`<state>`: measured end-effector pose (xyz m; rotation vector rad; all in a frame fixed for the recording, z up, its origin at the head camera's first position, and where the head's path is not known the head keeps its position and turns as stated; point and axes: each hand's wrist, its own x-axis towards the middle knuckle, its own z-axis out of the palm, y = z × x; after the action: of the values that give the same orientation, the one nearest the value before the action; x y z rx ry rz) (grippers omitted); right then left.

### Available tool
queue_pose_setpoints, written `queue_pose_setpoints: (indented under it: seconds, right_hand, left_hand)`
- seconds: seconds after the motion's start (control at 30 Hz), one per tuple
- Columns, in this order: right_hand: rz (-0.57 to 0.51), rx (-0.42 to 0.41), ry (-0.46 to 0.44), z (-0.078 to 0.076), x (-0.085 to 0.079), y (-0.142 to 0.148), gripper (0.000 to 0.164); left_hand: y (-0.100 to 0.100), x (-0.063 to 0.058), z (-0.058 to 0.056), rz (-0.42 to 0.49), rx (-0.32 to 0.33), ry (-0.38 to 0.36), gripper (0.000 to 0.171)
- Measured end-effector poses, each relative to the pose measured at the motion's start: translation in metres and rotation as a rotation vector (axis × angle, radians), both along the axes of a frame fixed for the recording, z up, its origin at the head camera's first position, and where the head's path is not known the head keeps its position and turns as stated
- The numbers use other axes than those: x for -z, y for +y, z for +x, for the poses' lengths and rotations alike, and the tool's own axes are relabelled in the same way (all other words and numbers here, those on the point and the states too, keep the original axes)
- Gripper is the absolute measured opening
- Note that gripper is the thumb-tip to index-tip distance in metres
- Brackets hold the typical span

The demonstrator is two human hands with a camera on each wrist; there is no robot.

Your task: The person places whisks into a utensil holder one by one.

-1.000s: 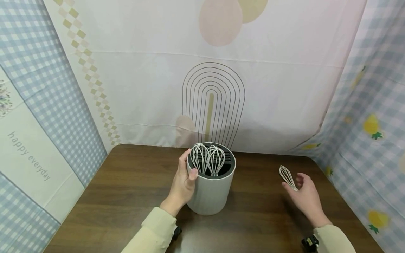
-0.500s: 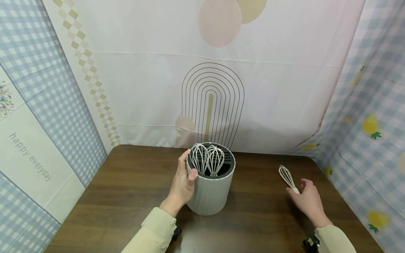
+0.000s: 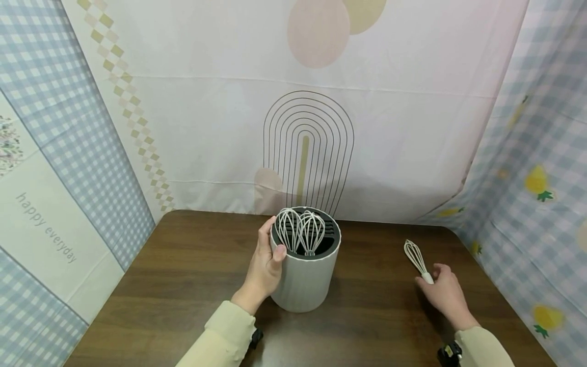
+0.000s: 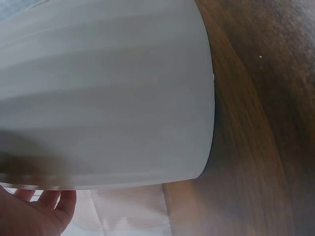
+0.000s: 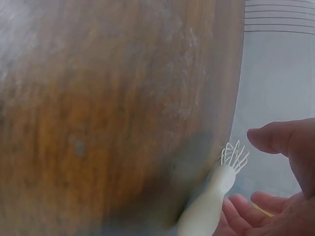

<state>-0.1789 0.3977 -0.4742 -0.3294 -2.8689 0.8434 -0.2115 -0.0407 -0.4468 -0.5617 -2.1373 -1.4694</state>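
Note:
In the head view, my left hand [image 3: 263,267] holds a ribbed white utensil holder [image 3: 302,288] by its upper left side, thumb over the front rim. Two whisks, one on the left [image 3: 288,232] and one on the right [image 3: 314,234], stand wires-up in its dark slotted top. A smaller whisk [image 3: 416,257] lies to the right, its white handle pointing towards my right hand [image 3: 447,295]. In the right wrist view, that hand's thumb [image 5: 268,137] stands apart from the fingers, which are beside the handle [image 5: 209,201]. The left wrist view is mostly the holder's wall [image 4: 113,98].
The holder and loose whisk are on a dark brown wooden table [image 3: 183,285]. A white printed cloth [image 3: 211,137] hangs behind it. Blue checked cloths hang at the left [image 3: 91,148] and right [image 3: 509,199]. Each wrist wears a black device.
My right hand has drawn back slightly along the small whisk towards its handle, so more of the handle shows. The left hand and the holder have stayed still.

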Motion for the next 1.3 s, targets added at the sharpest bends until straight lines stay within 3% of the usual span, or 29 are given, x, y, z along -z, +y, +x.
queue_pose_setpoints:
  seconds: [0.27,0.8,1.07,1.3]
  right_hand:
    - [0.003,-0.022,-0.058,-0.001,0.0,0.002,0.071]
    - [0.019,-0.03,-0.132,-0.001,-0.002,0.008,0.044]
    - [0.017,-0.038,-0.014,0.0,-0.007,-0.006,0.043]
    - [0.035,-0.098,0.2,-0.002,-0.019,-0.03,0.038]
  left_hand:
    - [0.0,-0.002,0.001,-0.003,0.003,0.005,0.081]
    - [0.001,-0.002,0.001,-0.007,-0.002,0.002,0.081]
    - [0.001,-0.002,0.001,0.001,0.001,0.001,0.082]
    - [0.0,-0.002,0.001,0.008,0.006,0.0,0.083]
